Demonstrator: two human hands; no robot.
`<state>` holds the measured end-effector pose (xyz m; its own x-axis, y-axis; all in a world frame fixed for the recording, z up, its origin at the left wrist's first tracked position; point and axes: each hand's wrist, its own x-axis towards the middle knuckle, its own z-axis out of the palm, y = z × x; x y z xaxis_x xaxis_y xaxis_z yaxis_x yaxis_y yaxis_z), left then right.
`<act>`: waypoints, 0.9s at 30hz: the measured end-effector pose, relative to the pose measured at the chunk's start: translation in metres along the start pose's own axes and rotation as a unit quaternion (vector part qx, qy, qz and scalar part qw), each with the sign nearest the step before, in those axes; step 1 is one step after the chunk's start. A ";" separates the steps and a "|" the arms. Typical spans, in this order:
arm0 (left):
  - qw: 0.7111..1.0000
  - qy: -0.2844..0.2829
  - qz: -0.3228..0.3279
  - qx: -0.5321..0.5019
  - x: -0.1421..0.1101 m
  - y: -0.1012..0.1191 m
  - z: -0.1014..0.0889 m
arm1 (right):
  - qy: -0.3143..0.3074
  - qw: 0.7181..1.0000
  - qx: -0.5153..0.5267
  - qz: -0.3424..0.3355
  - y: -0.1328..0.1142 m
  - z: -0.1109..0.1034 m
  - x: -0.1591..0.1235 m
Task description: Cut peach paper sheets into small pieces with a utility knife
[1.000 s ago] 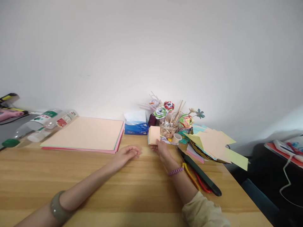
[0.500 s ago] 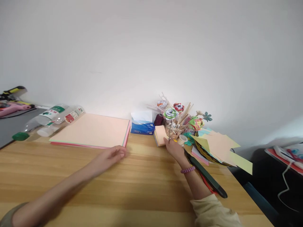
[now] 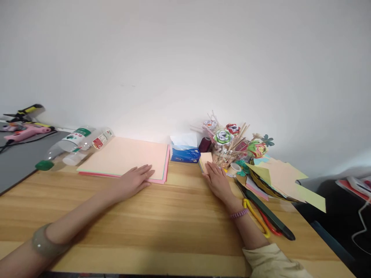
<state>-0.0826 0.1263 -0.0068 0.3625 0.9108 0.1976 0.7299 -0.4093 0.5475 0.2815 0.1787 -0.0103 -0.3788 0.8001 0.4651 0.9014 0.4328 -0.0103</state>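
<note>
My left hand [image 3: 136,178] lies flat with outstretched fingers on the front right corner of a stack of large coloured paper sheets [image 3: 124,154], peach on top. My right hand [image 3: 217,180] rests with its fingers extended over a small pad of peach paper [image 3: 206,158], covering its front part. Just behind that pad stands a bunch of folded paper flowers [image 3: 223,137]. A blue tissue pack [image 3: 184,153] sits between the two paper stacks. Beside my right forearm are yellow-handled scissors [image 3: 255,216] and a long dark green tool [image 3: 271,214].
Clear plastic bottles [image 3: 75,139] lie on their sides at the left, near a pink glue gun [image 3: 27,132] on a grey surface. A basket [image 3: 261,181] piled with paper offcuts is at the right table edge. A white tape roll [image 3: 234,168] and dark thread spool [image 3: 205,144] stand near the flowers.
My left hand has moved onto the large stack and flattened. My right hand has spread over the small pad. Yellow-handled scissors now show beside my right wrist. The view has shifted left.
</note>
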 end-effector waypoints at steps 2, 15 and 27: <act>1.000 0.001 -0.006 -0.010 0.001 -0.002 0.000 | 0.009 1.000 -0.003 -0.004 0.002 0.003 0.001; 0.957 0.150 -0.168 -0.184 0.019 -0.008 -0.009 | 0.156 0.981 0.106 0.035 -0.040 -0.014 0.007; 0.903 0.126 -0.195 -0.361 0.006 0.004 -0.013 | -0.031 0.883 0.467 0.018 -0.155 0.014 0.031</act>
<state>-0.0848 0.1311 0.0068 -0.0504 0.9987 0.0040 0.1731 0.0048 0.9849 0.1273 0.1426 -0.0065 -0.3901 0.8295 0.3997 0.3581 0.5366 -0.7641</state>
